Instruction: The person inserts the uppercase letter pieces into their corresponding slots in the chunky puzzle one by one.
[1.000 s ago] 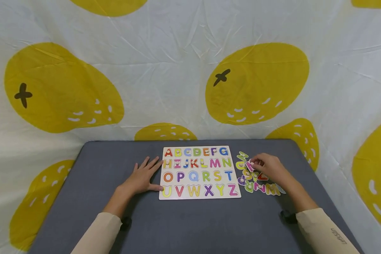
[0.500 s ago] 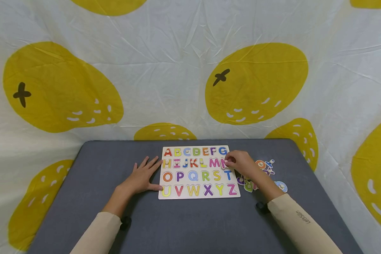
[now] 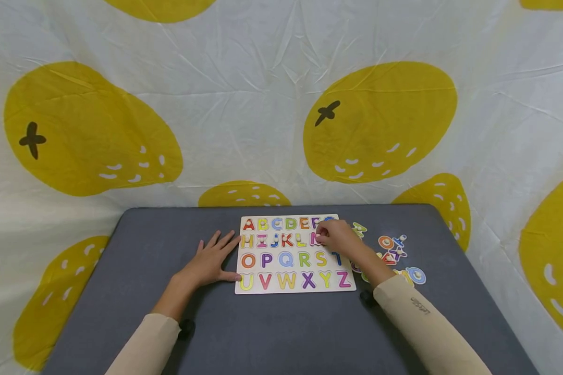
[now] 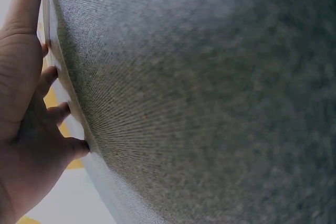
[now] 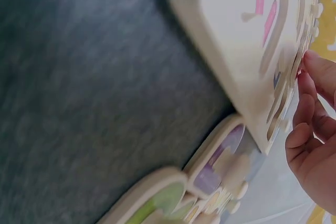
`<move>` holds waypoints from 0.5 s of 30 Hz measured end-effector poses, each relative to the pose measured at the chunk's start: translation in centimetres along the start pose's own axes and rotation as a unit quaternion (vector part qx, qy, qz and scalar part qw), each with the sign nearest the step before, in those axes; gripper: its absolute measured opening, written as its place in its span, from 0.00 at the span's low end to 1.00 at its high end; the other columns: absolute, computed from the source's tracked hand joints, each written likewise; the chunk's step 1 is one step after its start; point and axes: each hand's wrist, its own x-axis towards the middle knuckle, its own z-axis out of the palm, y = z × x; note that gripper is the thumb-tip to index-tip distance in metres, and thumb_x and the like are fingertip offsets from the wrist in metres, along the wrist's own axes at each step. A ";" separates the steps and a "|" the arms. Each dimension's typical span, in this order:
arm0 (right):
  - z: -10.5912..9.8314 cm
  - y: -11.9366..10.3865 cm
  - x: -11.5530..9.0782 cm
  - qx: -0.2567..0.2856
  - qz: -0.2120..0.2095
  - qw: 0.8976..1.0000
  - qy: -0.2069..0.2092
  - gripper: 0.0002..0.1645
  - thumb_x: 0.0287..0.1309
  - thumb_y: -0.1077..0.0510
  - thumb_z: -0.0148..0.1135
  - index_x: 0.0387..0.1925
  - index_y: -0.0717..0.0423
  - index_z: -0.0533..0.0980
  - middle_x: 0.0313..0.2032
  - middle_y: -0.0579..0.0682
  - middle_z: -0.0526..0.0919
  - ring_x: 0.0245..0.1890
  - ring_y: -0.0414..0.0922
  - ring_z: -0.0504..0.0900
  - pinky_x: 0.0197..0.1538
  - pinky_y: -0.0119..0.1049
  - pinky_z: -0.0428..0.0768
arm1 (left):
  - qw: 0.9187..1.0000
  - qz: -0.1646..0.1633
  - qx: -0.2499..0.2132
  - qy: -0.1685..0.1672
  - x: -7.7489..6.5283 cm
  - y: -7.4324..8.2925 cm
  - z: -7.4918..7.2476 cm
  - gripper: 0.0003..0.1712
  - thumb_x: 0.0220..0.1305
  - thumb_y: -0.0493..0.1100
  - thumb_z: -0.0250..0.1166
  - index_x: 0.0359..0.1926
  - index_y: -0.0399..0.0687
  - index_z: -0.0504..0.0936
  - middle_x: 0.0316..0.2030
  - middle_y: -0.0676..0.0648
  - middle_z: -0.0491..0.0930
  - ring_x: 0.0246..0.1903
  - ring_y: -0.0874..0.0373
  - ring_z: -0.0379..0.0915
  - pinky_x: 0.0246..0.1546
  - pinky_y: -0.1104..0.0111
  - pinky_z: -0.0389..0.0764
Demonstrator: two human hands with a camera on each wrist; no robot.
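Observation:
A wooden alphabet puzzle board [image 3: 274, 251] lies on the table, with knobbed letter pieces filling its top row and much of the second. My right hand [image 3: 341, 238] is over the right side of the second row and pinches a pink letter M piece [image 3: 314, 239] at the M slot. It hides part of the N slot and the G. Whether the piece sits flat in the slot I cannot tell. My left hand [image 3: 208, 263] lies at the board's left edge, fingers spread, thumb and fingertips touching it. The left wrist view shows those fingers [image 4: 58, 113] along the edge.
Loose letter pieces lie right of the board, among them an orange O [image 3: 386, 242], a blue Q [image 3: 417, 275] and a green N [image 3: 358, 229]. My right forearm covers some of them. A patterned curtain [image 3: 262, 130] hangs behind the grey table [image 3: 272, 333].
My right hand has lifted the pink M piece from the loose pile and carried it left, past the N slot, to the M slot. The left hand stays put.

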 end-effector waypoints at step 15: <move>0.0 -0.7 0.2 0.001 0.018 1.000 -0.024 0.08 0.66 0.56 0.69 0.30 0.51 0.81 0.25 0.45 0.77 0.27 0.41 0.74 0.31 0.33 0.70 | 1.000 -0.004 -0.009 -0.009 0.1 0.2 -0.4 0.67 0.50 0.75 0.74 0.83 0.56 0.55 0.82 0.44 0.50 0.81 0.32 0.38 0.69 0.24 0.45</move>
